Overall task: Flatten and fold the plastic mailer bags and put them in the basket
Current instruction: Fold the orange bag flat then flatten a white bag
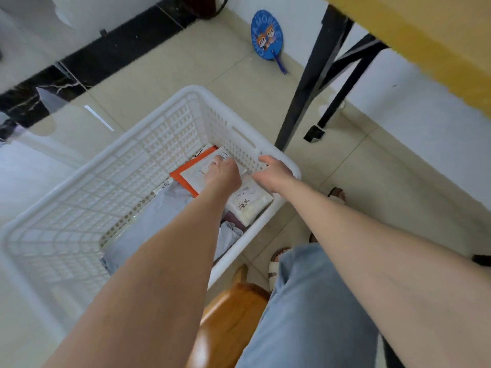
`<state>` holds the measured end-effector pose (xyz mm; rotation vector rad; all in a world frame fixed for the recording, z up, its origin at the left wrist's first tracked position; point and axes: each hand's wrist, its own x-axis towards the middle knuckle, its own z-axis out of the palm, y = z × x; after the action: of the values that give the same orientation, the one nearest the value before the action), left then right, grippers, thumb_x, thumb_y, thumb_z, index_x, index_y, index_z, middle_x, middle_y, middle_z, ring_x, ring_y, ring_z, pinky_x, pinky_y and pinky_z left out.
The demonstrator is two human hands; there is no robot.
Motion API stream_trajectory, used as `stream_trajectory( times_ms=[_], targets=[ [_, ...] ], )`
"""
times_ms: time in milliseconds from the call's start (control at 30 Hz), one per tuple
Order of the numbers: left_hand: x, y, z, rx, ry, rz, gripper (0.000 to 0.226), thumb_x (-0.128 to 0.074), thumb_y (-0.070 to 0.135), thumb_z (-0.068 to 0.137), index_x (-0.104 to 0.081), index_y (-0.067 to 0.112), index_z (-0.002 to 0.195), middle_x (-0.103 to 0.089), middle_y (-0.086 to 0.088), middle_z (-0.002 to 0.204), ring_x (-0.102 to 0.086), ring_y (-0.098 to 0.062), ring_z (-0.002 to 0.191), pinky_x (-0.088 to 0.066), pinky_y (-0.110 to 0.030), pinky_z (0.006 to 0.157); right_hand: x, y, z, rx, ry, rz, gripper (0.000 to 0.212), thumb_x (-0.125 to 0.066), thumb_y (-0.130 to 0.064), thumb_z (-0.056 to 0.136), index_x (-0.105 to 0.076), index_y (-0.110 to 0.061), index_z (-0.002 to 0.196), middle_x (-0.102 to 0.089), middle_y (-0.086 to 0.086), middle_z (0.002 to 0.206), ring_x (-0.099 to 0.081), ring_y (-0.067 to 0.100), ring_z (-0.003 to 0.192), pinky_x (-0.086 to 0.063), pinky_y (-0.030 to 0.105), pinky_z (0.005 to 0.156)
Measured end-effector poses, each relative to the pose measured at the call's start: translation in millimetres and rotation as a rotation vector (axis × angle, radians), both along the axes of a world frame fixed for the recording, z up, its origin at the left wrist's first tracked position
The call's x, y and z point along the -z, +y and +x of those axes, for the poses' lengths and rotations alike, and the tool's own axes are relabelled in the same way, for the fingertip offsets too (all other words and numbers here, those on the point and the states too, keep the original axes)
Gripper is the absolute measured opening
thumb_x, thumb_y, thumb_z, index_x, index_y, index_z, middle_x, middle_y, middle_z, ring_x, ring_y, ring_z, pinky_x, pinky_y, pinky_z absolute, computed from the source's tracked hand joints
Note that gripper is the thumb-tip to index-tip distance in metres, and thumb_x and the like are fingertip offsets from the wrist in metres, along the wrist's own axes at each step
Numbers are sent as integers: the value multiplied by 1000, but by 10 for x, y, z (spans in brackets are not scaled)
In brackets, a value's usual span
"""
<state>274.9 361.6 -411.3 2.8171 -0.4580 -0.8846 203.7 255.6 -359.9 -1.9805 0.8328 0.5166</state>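
A white slatted plastic basket stands on the tiled floor below me. Inside its far right corner lies a folded white mailer with an orange border. My left hand reaches into the basket and rests on that mailer, fingers bent down onto it. A folded white mailer printed "007" lies beside it under my forearm. Pale blue-grey mailers fill the middle of the basket. My right hand hovers at the basket's right rim, fingers relaxed and holding nothing.
A black metal table leg and a yellow tabletop stand to the right of the basket. A blue round hand fan lies on the floor by the wall. A wooden stool and my jeans-clad leg are near me.
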Motion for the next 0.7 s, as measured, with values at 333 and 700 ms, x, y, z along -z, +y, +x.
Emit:
stream_trajectory(
  times_ms=[333, 700],
  targets=[
    [-1182, -431, -666, 225, -128, -73, 43, -50, 14, 94, -42, 9, 135, -36, -15, 135, -48, -33, 119, -43, -38, 94, -1110, -199, -893, 100, -63, -124, 41, -58, -18, 92, -54, -3, 130, -56, 13, 131, -54, 29, 117, -47, 36, 94],
    [-2373, -752, -1431, 582, -148, 64, 30, -61, 25, 88, -61, 7, 113, -64, -7, 110, -60, -26, 100, -51, -32, 77, -2042, -436, -1818, 141, -90, -19, 35, -60, -29, 92, -60, -10, 121, -62, 6, 101, -57, 21, 82, -45, 31, 72]
  ],
)
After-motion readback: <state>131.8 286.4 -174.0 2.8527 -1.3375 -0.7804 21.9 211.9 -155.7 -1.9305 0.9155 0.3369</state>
